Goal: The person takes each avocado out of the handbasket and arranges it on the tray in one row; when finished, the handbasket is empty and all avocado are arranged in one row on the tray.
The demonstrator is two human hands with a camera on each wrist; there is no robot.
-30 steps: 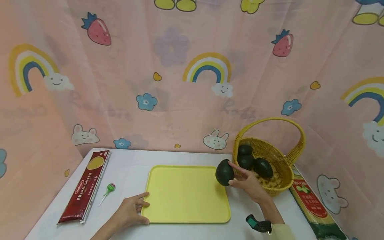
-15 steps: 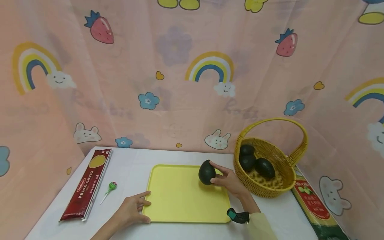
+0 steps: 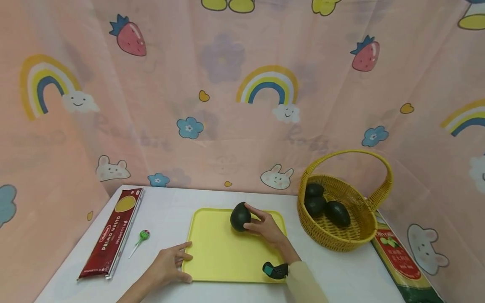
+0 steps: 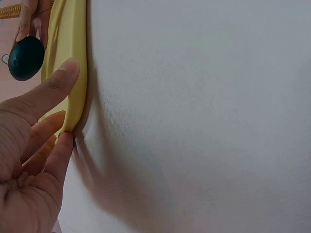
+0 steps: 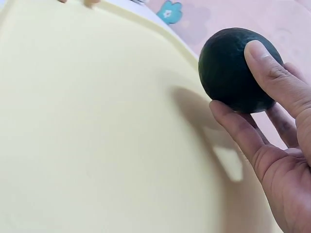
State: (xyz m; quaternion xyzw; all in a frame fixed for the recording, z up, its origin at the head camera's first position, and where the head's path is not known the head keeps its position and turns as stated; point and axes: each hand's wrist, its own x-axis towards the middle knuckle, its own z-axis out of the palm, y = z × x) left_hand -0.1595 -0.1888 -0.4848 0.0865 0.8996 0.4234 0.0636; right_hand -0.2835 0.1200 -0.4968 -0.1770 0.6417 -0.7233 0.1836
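A dark green avocado (image 3: pixel 240 216) is held in my right hand (image 3: pixel 267 229), raised over the far part of the yellow tray (image 3: pixel 219 261). In the right wrist view, the thumb lies on one side of the avocado (image 5: pixel 233 68) and fingers on the other; its shadow falls on the tray. My left hand (image 3: pixel 170 265) holds the tray at its near left corner, with thumb and fingers about the rim, as the left wrist view also shows. At the right, a yellow woven basket (image 3: pixel 360 235) contains several more avocados (image 3: pixel 338 213).
A red spaghetti pack (image 3: pixel 111 235) and a green lollipop (image 3: pixel 142 237) lie left of the tray on the white table (image 3: pixel 166 202). Partly behind the basket is a red and green bag (image 3: pixel 401 261). A pink printed curtain (image 3: pixel 227 160) hangs behind the table.
My right hand has carried the avocado leftward from beside the basket to over the tray's far middle. The left hand has stayed at the tray's corner. The head view has shifted slightly.
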